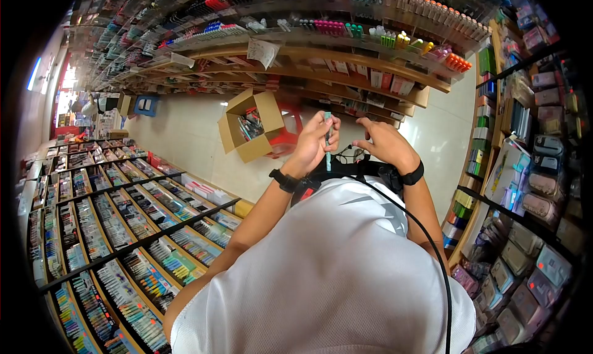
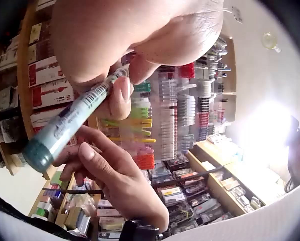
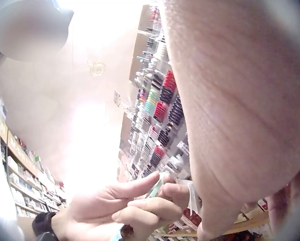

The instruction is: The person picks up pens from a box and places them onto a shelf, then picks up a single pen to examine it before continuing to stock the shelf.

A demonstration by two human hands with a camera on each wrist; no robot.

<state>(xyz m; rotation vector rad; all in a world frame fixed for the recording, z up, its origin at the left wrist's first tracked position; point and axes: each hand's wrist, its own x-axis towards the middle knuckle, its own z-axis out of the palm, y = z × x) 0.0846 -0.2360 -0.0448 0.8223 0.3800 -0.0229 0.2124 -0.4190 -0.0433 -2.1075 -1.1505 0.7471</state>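
My left hand (image 1: 316, 143) grips a pale teal pen-like stick (image 1: 328, 141), which stands upright in the head view. In the left wrist view the same stick (image 2: 72, 120) shows a printed barcode and a darker teal end pointing toward the camera, while the left fingers (image 2: 121, 95) curl round its far part. Close to its right, my right hand (image 1: 389, 145) is apart from the stick, thumb and forefinger spread with nothing between them. The left wrist view shows the right hand (image 2: 125, 181) below the stick, its other fingers loosely bent. The right palm (image 3: 240, 100) fills much of the right wrist view.
An open cardboard box (image 1: 270, 111) with several pens inside sits on a red stool (image 1: 287, 138) in front. Pen racks (image 1: 321, 28) line the far side, slanted pen trays (image 1: 123, 218) the left. Hanging pouches (image 1: 543, 162) are at right. A black cable (image 1: 432, 249) runs down the shirt.
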